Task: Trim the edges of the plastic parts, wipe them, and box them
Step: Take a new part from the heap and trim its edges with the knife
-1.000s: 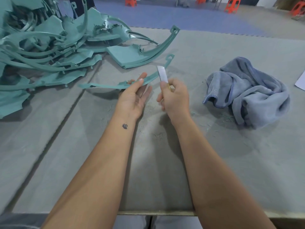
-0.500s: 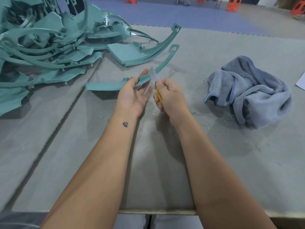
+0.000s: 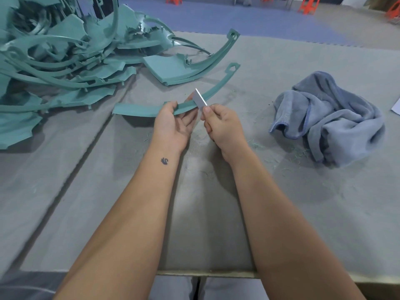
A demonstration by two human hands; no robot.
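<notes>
A long curved teal plastic part (image 3: 138,109) stretches from a wide flat end on the left to a loop tip at the upper right. My left hand (image 3: 174,123) grips it near its middle, thumb over the top edge. My right hand (image 3: 220,124) pinches a small silver blade (image 3: 200,100), which stands tilted against the part's edge just right of my left fingers. A grey-blue cloth (image 3: 331,118) lies crumpled on the table to the right.
A big heap of untrimmed teal plastic parts (image 3: 65,61) fills the back left of the grey padded table (image 3: 303,202). Fine teal shavings lie around my hands and the cloth. A white sheet corner (image 3: 396,107) shows at the right edge. Orange stools (image 3: 307,5) stand beyond on the floor.
My left hand has turned the part so its wide end lies flat, and now closes its thumb over it. The blade has shifted along the part's edge.
</notes>
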